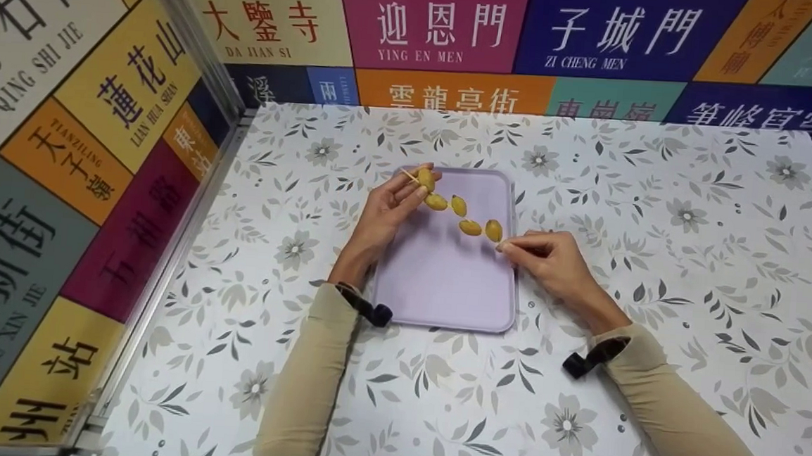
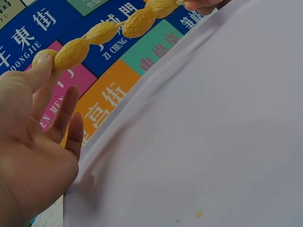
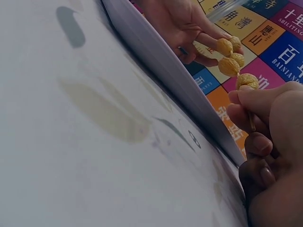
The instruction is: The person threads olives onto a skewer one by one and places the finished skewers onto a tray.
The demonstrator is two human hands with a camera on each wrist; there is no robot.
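A skewer of several yellow, wrinkled oval fruits [image 1: 470, 227] slants over the lilac tray [image 1: 444, 294], its upper end to the left. My left hand [image 1: 383, 209] pinches the end fruit between thumb and finger; the other fingers are loosely bent in the left wrist view, beside the fruits [image 2: 72, 53]. A pale stick tip pokes out near those fingertips in the head view. At the lower right end, my right hand [image 1: 552, 261] pinches the thin stick [image 3: 252, 122] just below the last fruit [image 3: 247, 81]. The right hand's other fingers curl inward.
Under the tray spreads a white tabletop [image 1: 287, 333] with grey flowers and leaves. Colourful panels with Chinese lettering [image 1: 432, 25] stand along the back and left side. Each wrist wears a black strap with a small device [image 1: 376, 315].
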